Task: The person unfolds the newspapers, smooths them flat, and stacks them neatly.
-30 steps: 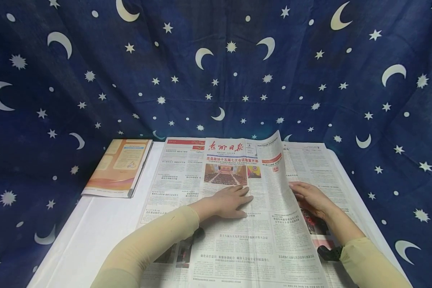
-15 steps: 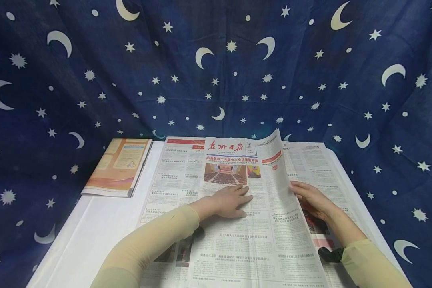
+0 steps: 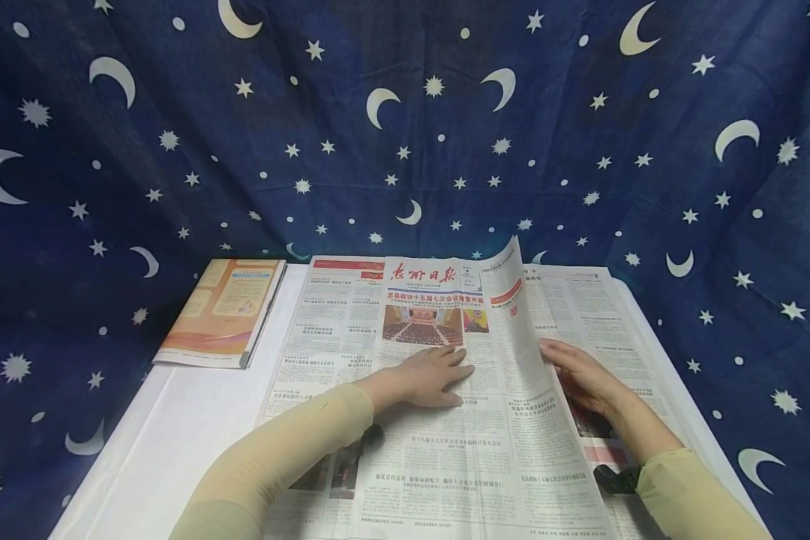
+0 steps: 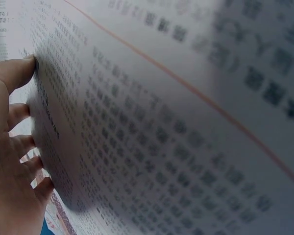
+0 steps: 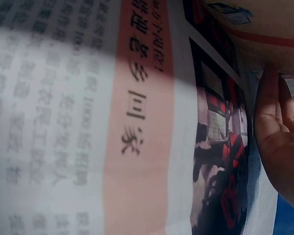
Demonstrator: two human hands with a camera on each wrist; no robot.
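Note:
A newspaper page (image 3: 439, 420) with a red masthead lies over a wider spread newspaper (image 3: 317, 322), its right side raised and curving up to a corner. My left hand (image 3: 432, 377) rests flat on the middle of this page, fingers spread; the left wrist view shows its thumb and fingertips against the print (image 4: 132, 127). At the raised right edge is my right hand (image 3: 583, 375), its fingertips partly hidden behind the sheet. Seen from the right wrist, that hand (image 5: 281, 127) reaches with fairly straight fingers to the sheet's underside, beside a colour photo (image 5: 218, 132) on the spread below.
An orange booklet (image 3: 223, 315) lies at the back left of the white table (image 3: 155, 427). Behind the table hangs a dark blue curtain (image 3: 351, 187) with moons and stars. A black strap (image 3: 616, 478) sits at the right wrist.
The raised right side of the page has tipped slightly left and its corner has risen a little. My right hand has shifted slightly left with it; the left hand stays in place.

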